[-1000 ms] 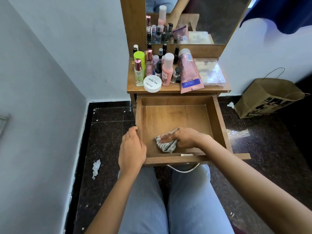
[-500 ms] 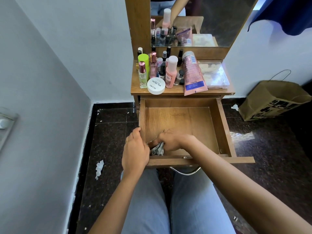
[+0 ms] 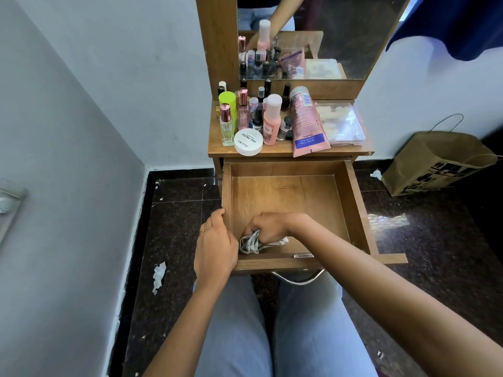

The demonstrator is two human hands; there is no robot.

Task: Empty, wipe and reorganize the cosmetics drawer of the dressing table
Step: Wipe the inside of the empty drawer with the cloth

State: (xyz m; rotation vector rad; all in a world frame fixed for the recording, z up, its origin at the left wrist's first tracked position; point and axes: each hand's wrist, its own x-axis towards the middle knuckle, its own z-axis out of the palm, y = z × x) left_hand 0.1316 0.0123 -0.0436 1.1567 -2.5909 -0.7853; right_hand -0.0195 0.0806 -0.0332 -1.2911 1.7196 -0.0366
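The wooden drawer (image 3: 351, 202) of the dressing table is pulled out and holds nothing but a cloth. My right hand (image 3: 269, 227) grips that crumpled grey-and-white cloth (image 3: 251, 244) in the drawer's near left corner. My left hand (image 3: 215, 248) holds the drawer's left front corner, fingers curled over the side wall. On the tabletop (image 3: 217, 148) stand the cosmetics: a white nail polish remover tub (image 3: 248, 142), a pink bottle (image 3: 272, 119), a pink tube (image 3: 306, 122) lying flat, a green-capped bottle (image 3: 227, 104), perfume and nail polish bottles, and a clear plastic box (image 3: 340, 123).
A mirror (image 3: 340, 31) rises behind the tabletop. A brown paper bag (image 3: 435, 164) lies on the dark floor at the right. Bits of torn tissue (image 3: 158, 273) lie on the floor at the left. A grey wall closes the left side. My knees are under the drawer.
My right hand has slid the cloth leftward from the drawer's front middle into the near left corner. My left hand has stayed on the drawer's corner.
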